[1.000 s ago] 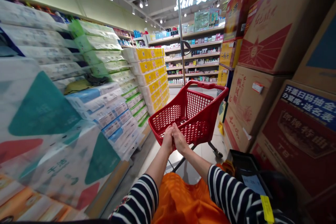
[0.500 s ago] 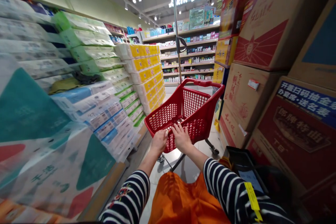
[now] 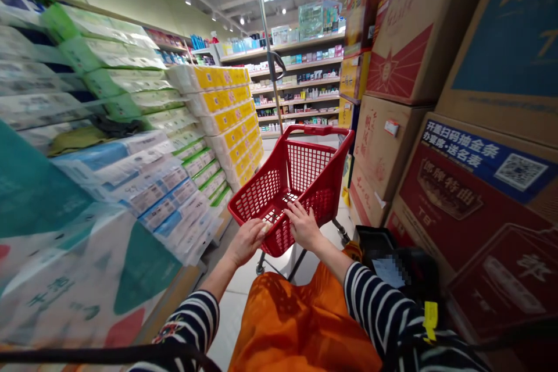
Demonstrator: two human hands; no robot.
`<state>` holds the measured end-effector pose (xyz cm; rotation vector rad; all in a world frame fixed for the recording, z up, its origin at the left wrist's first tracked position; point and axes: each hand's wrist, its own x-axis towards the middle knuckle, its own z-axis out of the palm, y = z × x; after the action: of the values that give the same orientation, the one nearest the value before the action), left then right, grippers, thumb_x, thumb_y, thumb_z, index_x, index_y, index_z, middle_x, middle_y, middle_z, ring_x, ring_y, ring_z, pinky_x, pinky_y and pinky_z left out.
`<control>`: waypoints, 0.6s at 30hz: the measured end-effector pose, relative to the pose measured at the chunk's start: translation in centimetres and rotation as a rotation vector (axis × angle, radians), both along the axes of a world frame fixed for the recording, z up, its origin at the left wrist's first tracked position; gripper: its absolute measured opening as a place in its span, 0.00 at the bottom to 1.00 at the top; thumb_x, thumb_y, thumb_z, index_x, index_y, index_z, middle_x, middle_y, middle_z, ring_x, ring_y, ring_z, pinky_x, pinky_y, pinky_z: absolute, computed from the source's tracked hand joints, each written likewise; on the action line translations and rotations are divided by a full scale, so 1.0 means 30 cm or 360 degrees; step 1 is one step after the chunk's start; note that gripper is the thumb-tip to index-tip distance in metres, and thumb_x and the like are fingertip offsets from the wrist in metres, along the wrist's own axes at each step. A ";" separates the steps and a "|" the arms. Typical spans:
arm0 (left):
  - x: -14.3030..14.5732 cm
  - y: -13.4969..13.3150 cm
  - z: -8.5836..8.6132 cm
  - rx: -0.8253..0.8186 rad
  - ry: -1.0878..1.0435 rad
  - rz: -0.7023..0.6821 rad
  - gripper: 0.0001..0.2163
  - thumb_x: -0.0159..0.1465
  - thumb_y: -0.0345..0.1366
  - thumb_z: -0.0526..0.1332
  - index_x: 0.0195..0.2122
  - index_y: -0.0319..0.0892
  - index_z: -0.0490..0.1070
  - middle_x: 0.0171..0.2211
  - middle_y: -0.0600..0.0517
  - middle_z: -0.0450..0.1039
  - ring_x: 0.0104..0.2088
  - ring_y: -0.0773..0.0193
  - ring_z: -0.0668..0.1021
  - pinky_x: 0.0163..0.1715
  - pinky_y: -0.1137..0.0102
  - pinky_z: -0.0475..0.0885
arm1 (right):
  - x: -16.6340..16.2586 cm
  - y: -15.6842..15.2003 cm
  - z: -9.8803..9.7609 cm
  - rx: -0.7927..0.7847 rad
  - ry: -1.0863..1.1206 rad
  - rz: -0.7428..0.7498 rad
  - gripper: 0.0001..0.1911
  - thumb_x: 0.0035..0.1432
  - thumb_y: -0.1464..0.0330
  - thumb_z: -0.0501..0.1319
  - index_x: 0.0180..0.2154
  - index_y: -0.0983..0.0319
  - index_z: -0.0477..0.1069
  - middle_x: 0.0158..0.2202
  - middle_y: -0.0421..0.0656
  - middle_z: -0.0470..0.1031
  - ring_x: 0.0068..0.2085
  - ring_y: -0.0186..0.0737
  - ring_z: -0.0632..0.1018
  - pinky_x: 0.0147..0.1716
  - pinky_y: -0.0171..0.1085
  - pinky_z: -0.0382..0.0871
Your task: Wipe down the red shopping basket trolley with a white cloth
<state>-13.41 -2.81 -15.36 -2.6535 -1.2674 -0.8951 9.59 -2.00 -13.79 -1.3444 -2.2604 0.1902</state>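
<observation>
A red plastic shopping cart (image 3: 320,168) with perforated basket walls stands right in front of me, its low end towards me. At the left of that low rim, my left hand (image 3: 244,242) is closed with a small whitish wad (image 3: 266,226) at its fingertips. The hand touches the basket's edge; the wad's exact kind is unclear. My right hand (image 3: 304,226) grips the near rim farther right, fingers bent over it into the basket. Some of the fingertips are hidden by the rim. Nothing but the basket floor shows inside the cart.
Plastic-wrapped tissue packs (image 3: 165,192) and yellow-banded packs (image 3: 226,122) are stacked at the left. Cardboard cartons (image 3: 383,145) tower close on the right. A metal pole (image 3: 270,64) rises behind the cart. Shelves of cosmetics (image 3: 300,78) line the back. A black case (image 3: 375,241) sits low right.
The view has turned to the right, so the cart and stacks appear farther left. My left hand has shifted left along the rim, wider apart from my right hand, which stays on the rim.
</observation>
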 end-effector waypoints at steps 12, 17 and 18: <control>0.196 -0.029 -0.010 -0.0074 0.0030 0.0148 0.15 0.65 0.38 0.47 0.42 0.40 0.71 0.34 0.47 0.71 0.37 0.61 0.71 0.40 0.65 0.69 | 0.072 0.017 0.026 -0.0069 0.0099 -0.0148 0.24 0.60 0.64 0.50 0.58 0.61 0.58 0.63 0.45 0.53 0.64 0.43 0.51 0.59 0.59 0.42; 0.310 -0.003 -0.016 0.0070 0.0115 0.0105 0.15 0.66 0.38 0.47 0.45 0.41 0.70 0.38 0.46 0.71 0.40 0.61 0.71 0.42 0.64 0.67 | 0.095 -0.025 0.033 0.0010 0.0049 -0.0257 0.22 0.63 0.65 0.48 0.56 0.62 0.61 0.62 0.48 0.55 0.64 0.44 0.52 0.59 0.57 0.44; 0.306 0.003 -0.015 0.0099 0.0151 0.0079 0.14 0.66 0.38 0.47 0.46 0.42 0.69 0.40 0.46 0.71 0.42 0.61 0.71 0.45 0.63 0.66 | 0.104 -0.034 0.028 0.0026 0.0037 -0.0244 0.22 0.63 0.65 0.47 0.56 0.62 0.61 0.62 0.47 0.56 0.63 0.44 0.53 0.59 0.57 0.43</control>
<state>-4.25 -2.72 -15.80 -2.5721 -1.2565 -0.7786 12.71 -3.03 -12.95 -1.4915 -2.1244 0.1339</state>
